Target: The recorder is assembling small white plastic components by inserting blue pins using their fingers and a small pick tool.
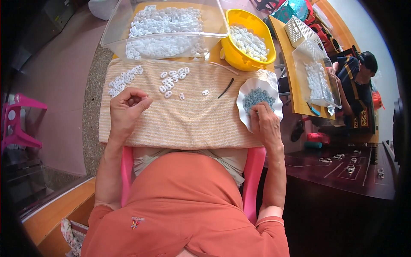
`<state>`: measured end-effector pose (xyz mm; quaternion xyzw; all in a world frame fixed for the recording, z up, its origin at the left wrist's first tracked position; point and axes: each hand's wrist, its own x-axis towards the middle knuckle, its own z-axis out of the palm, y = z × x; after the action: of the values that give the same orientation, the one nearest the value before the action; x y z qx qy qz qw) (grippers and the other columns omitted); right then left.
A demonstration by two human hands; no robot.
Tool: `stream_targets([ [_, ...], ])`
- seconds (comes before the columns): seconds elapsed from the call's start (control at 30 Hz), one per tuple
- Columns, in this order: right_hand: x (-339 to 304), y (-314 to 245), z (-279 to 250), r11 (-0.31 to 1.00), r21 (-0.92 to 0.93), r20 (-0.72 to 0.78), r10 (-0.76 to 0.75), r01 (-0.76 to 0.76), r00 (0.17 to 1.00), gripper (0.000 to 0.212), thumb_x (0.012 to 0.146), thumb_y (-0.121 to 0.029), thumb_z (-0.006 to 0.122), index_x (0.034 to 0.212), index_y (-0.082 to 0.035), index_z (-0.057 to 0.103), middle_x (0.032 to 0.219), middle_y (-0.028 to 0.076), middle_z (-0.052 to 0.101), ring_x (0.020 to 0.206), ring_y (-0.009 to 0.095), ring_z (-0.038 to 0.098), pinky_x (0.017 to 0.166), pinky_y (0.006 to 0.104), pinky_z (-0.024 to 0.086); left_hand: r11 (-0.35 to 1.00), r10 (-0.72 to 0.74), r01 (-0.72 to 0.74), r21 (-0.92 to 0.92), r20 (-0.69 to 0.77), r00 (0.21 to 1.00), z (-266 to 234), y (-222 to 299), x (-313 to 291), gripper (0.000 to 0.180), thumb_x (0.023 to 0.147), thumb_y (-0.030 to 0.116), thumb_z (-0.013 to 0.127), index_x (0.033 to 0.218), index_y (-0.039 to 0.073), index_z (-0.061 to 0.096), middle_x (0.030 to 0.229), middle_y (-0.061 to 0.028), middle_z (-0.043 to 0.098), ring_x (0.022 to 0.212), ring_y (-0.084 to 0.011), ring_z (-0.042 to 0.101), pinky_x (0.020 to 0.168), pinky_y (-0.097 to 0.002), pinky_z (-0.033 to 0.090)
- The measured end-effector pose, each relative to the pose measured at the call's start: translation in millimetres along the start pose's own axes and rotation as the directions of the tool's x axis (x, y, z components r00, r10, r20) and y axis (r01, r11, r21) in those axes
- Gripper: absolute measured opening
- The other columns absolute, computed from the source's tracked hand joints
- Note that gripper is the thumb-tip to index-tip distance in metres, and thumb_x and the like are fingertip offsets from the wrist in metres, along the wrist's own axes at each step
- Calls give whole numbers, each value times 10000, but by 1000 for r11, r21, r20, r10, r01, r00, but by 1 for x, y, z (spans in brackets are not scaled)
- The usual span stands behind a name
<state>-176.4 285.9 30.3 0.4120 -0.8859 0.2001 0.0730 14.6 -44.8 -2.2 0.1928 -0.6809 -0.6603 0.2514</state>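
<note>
My left hand (128, 112) is raised over the left part of a striped towel (192, 124), thumb and forefinger pinched together. Whatever is between those fingertips is too small to make out. At the right, my right hand (266, 124) reaches into a white wavy-edged dish (242, 93) with its fingers closed. Its fingertips touch a heap of small grey-blue metal pieces (258, 97), perhaps springs, and hide what they grip. On the towel lie a cluster of white plastic pieces (124, 81), a group of white oval two-holed pieces (173, 78) and two small loose ones (182, 97).
Behind the towel stand a clear plastic bin (171, 43) of white pieces and a yellow tub (239, 62) of cream ones. A thin black strip (225, 88) lies near the dish. A person (357, 81) sits at another table on the right. A pink stool (19, 122) stands left.
</note>
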Motion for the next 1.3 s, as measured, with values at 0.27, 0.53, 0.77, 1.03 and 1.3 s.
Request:
stream_targets([
  [0.27,-7,10,0,995,99,-117,1,11,993,70,838,9,572,907,10,577,824,176,621,754,360,621,664,396,492,995,-62,66,-70,57,996,10,10,-4,120,811,7,713,903,5,635,797,-9,640,704,-58,598,640,-188,502],
  [0.53,-1,-5,0,992,105,-166,-56,74,985,133,830,44,570,952,20,619,888,189,645,809,357,642,709,381,509,975,-147,170,-144,161,976,21,19,-16,105,840,-1,663,942,-22,650,829,-41,658,732,-86,626,682,-211,521],
  [0.77,-14,-5,19,898,436,-197,158,-58,968,85,883,45,579,949,18,626,877,72,646,749,122,626,693,244,508,908,-223,326,-264,354,908,42,26,-25,136,861,2,636,990,-40,641,854,-76,670,783,-117,650,729,-236,537],
  [1.03,-1,-94,48,383,878,266,107,-286,958,98,876,49,591,964,61,632,901,105,617,786,165,627,704,332,587,802,-323,493,-337,450,832,48,24,-32,150,867,32,651,1004,-28,643,932,-89,673,831,-133,660,757,-260,561],
  [1.3,3,-125,76,-52,953,302,76,-299,950,113,876,17,616,981,51,640,977,122,627,835,180,647,764,316,574,722,-362,560,-405,469,806,47,21,-35,174,867,39,653,1027,-27,645,906,-101,682,815,-151,670,741,-264,570],
])
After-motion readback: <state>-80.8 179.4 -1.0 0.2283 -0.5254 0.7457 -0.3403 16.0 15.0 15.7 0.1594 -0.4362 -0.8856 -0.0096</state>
